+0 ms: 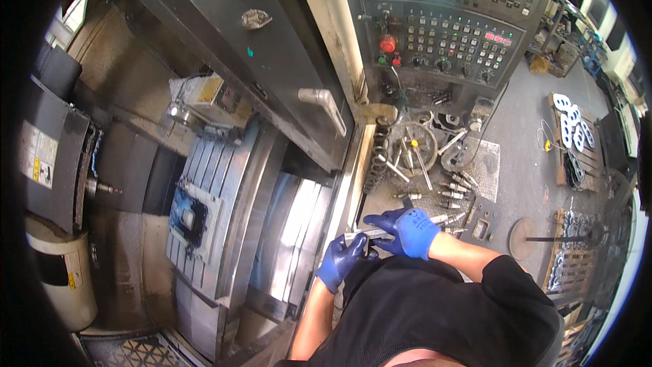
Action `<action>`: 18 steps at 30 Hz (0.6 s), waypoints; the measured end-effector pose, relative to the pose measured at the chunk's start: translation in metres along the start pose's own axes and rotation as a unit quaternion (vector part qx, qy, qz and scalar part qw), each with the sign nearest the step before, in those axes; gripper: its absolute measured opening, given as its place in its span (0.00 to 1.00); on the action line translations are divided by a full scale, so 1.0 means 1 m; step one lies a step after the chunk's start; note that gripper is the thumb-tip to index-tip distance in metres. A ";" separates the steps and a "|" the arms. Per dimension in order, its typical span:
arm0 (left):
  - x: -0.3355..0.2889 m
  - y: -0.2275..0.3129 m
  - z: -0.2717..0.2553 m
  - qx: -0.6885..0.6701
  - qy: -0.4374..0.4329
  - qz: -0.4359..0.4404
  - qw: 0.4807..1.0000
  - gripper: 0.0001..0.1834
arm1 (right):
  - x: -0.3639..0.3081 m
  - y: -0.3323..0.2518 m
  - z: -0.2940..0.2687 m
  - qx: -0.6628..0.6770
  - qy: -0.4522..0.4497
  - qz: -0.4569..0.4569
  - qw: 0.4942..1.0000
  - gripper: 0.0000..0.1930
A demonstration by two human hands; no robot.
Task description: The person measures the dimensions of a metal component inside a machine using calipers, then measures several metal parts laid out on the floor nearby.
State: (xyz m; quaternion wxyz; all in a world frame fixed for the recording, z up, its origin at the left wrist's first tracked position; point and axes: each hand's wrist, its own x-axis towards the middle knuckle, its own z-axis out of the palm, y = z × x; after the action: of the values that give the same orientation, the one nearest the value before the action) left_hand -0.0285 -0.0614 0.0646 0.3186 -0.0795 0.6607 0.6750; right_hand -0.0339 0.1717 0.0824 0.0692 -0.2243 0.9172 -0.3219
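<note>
Both hands wear blue gloves and meet in front of my body. My left hand [339, 260] is closed around one end of a slim, pale metal bar [369, 232] whose exact kind does not show. My right hand [413, 232] has its fingers curled on the bar's other end, its fingertips partly hidden. Just beyond the right hand, several metal tool holders [454, 194] lie on the bench. A small dark block [407, 202] shows at the right glove's upper edge.
At left, inside the machine, a dark workpiece [192, 219] sits on the slotted table [227, 163]. A door with a handle [324, 109] stands beside it. Ahead are a control panel [441, 44] and a round tray rim [435, 146] with loose tools. Pallets of metal parts [574, 126] lie right.
</note>
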 end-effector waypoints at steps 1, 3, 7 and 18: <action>0.000 0.006 -0.008 -0.051 -0.033 -0.001 0.998 0.18 | 0.006 -0.004 0.002 -0.003 0.016 -0.004 1.000 0.31; -0.004 0.020 -0.023 -0.054 -0.026 0.026 0.998 0.17 | 0.019 -0.011 0.003 0.020 0.007 0.011 1.000 0.31; 0.014 -0.015 -0.093 -0.175 -0.030 0.047 0.983 0.15 | 0.033 -0.014 0.004 0.058 -0.010 0.075 0.995 0.26; 0.065 -0.011 -0.190 -0.549 -0.169 -0.083 0.814 0.23 | 0.063 -0.045 0.027 0.218 0.049 0.173 0.959 0.21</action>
State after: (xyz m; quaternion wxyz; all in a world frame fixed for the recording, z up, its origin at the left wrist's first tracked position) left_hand -0.1330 -0.2203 -0.0011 0.3831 -0.1807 0.1069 0.8995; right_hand -0.0665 0.0972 0.0905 0.1265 -0.0254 0.8516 -0.5080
